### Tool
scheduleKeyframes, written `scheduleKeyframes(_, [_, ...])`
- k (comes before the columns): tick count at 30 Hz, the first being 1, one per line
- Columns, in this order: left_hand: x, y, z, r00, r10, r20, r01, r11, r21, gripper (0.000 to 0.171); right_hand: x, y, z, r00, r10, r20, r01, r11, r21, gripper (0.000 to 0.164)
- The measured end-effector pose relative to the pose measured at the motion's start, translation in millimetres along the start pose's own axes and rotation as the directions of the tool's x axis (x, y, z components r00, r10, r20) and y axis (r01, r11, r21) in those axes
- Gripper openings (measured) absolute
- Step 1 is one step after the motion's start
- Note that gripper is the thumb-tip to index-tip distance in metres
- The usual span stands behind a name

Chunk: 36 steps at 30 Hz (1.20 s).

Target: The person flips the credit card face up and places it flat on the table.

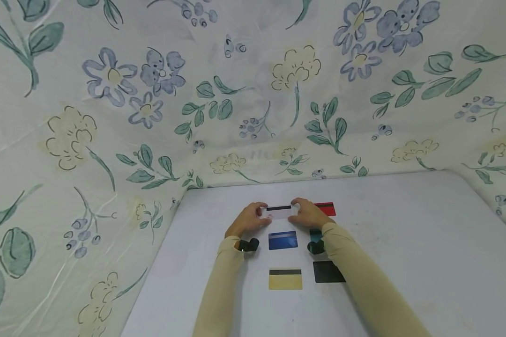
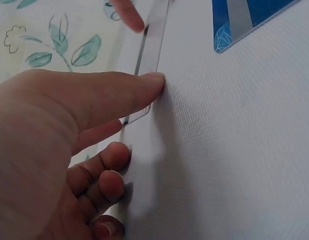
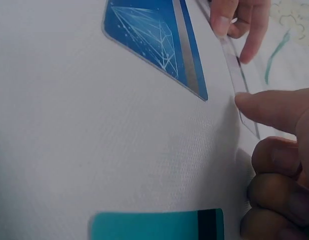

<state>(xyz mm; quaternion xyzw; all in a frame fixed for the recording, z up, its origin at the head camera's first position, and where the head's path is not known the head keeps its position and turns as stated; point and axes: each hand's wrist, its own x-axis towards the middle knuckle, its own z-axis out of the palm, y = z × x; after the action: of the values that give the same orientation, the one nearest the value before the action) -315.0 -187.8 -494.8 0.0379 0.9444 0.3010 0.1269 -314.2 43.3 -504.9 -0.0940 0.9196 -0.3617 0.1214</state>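
Both hands are at a pale, see-through plastic card (image 1: 279, 213) with a dark stripe, at the far side of the white table. My left hand (image 1: 249, 218) pinches its left end, thumb at the near edge, as the left wrist view shows. At the other end, my right hand (image 1: 308, 214) pinches the card with the thumb (image 3: 264, 106) on the near edge. A red card (image 1: 328, 208) lies just right of the right hand, partly covered by it. Closer to me is a blue card (image 1: 283, 240) with a silvery stripe.
A teal card (image 3: 149, 226) lies beneath the right wrist, mostly hidden in the head view. Nearer still are a gold card (image 1: 285, 281) and a black card (image 1: 328, 272), the latter partly under the right sleeve. Behind the table (image 1: 405, 224) hangs a floral cloth (image 1: 253, 93).
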Motion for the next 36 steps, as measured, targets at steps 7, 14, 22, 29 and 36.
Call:
scheduleKeyframes(7, [3.2,1.6,0.0,1.0,-0.021,0.004,0.021,1.0,0.02,0.055,1.1,-0.6,-0.1,1.0,-0.007,0.0,0.007,1.0,-0.006,0.057])
scheduleKeyframes(14, [6.4,2.2,-0.7,0.999,-0.028,0.027,0.027,0.999,0.025,0.052,2.3,0.4,0.0,1.0,-0.003,0.012,0.003,1.0,0.012,0.051])
scheduleKeyframes(22, [6.9,3.3,-1.6,0.998,-0.032,0.059,0.032,0.999,0.005,0.049,3.0,-0.1,1.1,0.999,0.025,0.022,-0.025,1.0,0.014,0.05])
scheduleKeyframes(29, [5.3,7.4,-2.3,0.998,-0.005,0.065,0.004,1.0,0.007,0.049,4.4,0.4,-0.8,0.998,0.047,0.033,-0.048,0.999,0.013,0.051])
scheduleKeyframes(36, [6.2,7.1,-3.0,0.997,0.02,0.079,-0.023,0.999,0.036,0.049,6.3,1.4,-1.3,0.998,0.048,0.049,-0.049,0.999,0.025,0.051])
